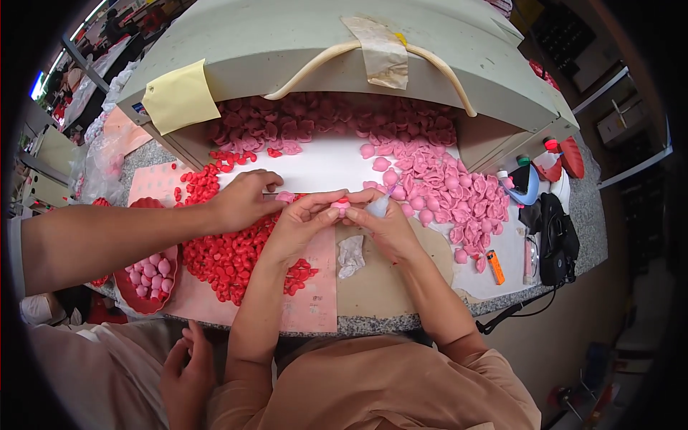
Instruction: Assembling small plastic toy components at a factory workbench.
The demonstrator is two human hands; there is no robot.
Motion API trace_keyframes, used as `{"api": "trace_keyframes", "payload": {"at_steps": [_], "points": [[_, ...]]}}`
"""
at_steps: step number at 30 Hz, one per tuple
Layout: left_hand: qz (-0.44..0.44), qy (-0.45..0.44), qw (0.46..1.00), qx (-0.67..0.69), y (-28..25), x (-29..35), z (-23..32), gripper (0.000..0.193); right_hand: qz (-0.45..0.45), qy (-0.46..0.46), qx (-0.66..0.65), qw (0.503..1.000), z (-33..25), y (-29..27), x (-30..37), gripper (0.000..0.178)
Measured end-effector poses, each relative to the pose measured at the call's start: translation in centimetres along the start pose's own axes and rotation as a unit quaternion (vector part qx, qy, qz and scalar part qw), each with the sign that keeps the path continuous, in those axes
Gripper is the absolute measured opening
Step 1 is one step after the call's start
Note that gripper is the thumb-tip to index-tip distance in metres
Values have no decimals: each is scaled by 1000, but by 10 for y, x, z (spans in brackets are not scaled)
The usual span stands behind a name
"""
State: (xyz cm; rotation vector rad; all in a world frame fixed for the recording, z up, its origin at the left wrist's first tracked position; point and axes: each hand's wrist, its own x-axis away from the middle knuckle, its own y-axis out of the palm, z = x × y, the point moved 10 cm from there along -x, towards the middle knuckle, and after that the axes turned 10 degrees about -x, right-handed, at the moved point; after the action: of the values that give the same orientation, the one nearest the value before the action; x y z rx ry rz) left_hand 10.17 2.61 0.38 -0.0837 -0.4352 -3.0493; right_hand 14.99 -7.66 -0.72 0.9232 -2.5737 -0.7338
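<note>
My left hand [297, 223] pinches a small pink rounded piece with a red piece on top [341, 206], held above the bench. From the other side, the fingers of my right hand [390, 231] close on the same piece. Tucked in that hand as well is a small translucent bottle with a thin nozzle [378, 207]. A heap of red pieces [229, 261] lies left of my left wrist. Beyond my right hand spread many pink rounded and shell-like pieces [430, 179]. Crumpled white tissue [351, 256] rests on the bench between my forearms.
A co-worker's hand [247, 195] reaches in from the left over the red heap. A red tray [147, 304] with pink balls stands at left. A grey hood [301, 64] overhangs the back. An orange lighter [495, 267] and black pouch [555, 240] lie right.
</note>
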Motion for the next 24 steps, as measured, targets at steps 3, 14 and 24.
{"api": "trace_keyframes", "payload": {"at_steps": [3,14,24], "points": [[-1,-12,1000,0,3,-2,-5,33,7,-5,0,1000,-3,-1,1,20],[48,101,992,-58,18,4,16,40,21,-53,6,998,-17,1,5,26],[45,147,979,-131,19,5,24,40,6,-75,38,996,-23,7,8,24]]}}
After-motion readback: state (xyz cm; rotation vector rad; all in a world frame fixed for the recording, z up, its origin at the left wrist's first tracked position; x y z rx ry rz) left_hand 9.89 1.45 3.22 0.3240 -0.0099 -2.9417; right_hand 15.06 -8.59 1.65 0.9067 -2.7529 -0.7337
